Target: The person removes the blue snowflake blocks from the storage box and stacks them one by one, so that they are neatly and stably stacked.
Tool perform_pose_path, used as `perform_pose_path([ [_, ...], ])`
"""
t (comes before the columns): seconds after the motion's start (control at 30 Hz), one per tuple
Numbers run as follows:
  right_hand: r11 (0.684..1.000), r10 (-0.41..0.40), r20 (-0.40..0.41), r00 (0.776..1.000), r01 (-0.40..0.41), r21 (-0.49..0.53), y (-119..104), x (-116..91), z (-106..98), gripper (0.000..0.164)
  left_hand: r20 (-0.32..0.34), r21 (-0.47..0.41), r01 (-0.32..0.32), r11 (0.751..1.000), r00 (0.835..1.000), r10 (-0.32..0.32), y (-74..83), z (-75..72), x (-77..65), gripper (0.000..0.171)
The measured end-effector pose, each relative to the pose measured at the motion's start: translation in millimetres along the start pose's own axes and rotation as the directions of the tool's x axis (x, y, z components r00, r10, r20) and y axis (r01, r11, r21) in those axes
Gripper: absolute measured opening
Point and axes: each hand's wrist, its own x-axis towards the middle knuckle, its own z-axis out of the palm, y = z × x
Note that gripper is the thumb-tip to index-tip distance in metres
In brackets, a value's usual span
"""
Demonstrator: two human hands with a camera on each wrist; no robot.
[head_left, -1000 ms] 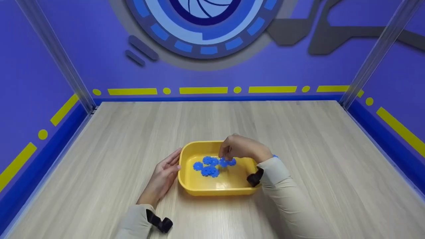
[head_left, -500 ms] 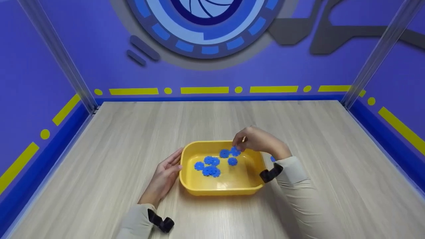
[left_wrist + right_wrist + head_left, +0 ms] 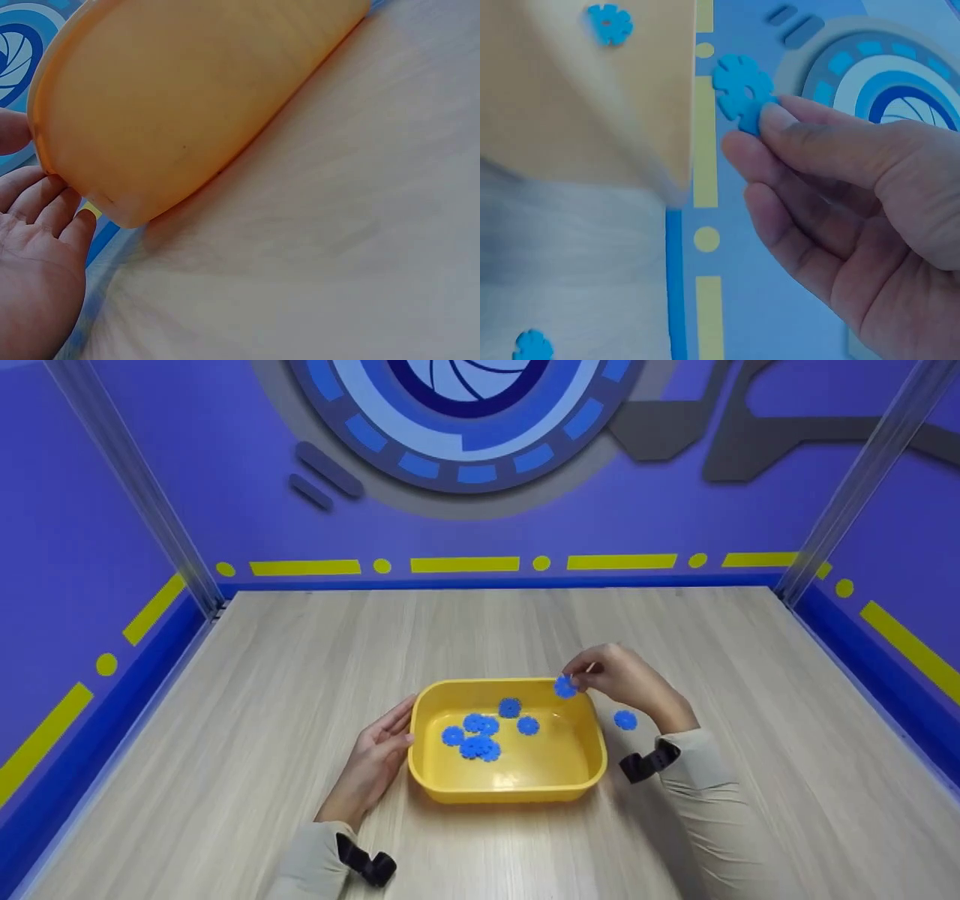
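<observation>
Between thumb and forefinger, my right hand [image 3: 630, 679] pinches a blue notched plastic disc [image 3: 565, 686] by its edge, above the back right corner of a yellow tray [image 3: 506, 795]. The right wrist view shows that disc [image 3: 744, 86] up close, with a small hole in its middle. My left hand [image 3: 375, 757] rests against the tray's left end, its fingers fairly straight; in the left wrist view the fingertips touch the outer wall [image 3: 180, 127]. Inside the tray lie several more blue discs [image 3: 476, 747], some overlapping.
One loose blue disc [image 3: 625, 720] lies on the wooden table [image 3: 322, 660] just right of the tray, beneath my right forearm. Blue-purple panels [image 3: 480, 536] wall the table at the back and both sides.
My right hand has risen from among the discs and moved right, lifting one disc to the tray's back right corner. The loose disc on the table has come into full view. Left hand stays put.
</observation>
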Motion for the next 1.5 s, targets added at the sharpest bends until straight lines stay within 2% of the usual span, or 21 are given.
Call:
perform_pose_path([
  [0.3, 1.0, 0.011, -0.182, 0.983, -0.007, 0.018, 28.7, -18.5, 0.2, 0.015, 0.001, 0.003, 0.002, 1.0, 1.0, -0.002, -1.1, 0.0, -1.5, 0.067],
  [0.47, 0.998, 0.046, -0.235, 0.971, -0.037, 0.042, 42.9, -29.7, 1.0, 0.014, -0.005, 0.018, 0.007, 1.0, 1.0, -0.007, -1.4, 0.1, -1.5, 0.066],
  [0.9, 0.982, 0.178, -0.208, 0.962, -0.16, 0.102, 67.7, -46.0, 9.9, 0.017, -0.003, 0.012, 0.012, 1.0, 1.0, -0.012, -0.6, -1.3, -1.5, 0.066],
  [1.5, 0.959, 0.281, -0.156, 0.947, -0.271, 0.081, 83.6, -51.5, 13.6, 0.017, -0.004, 0.02, -0.003, 1.0, 1.0, 0.003, -0.1, -1.3, -0.3, 0.066],
])
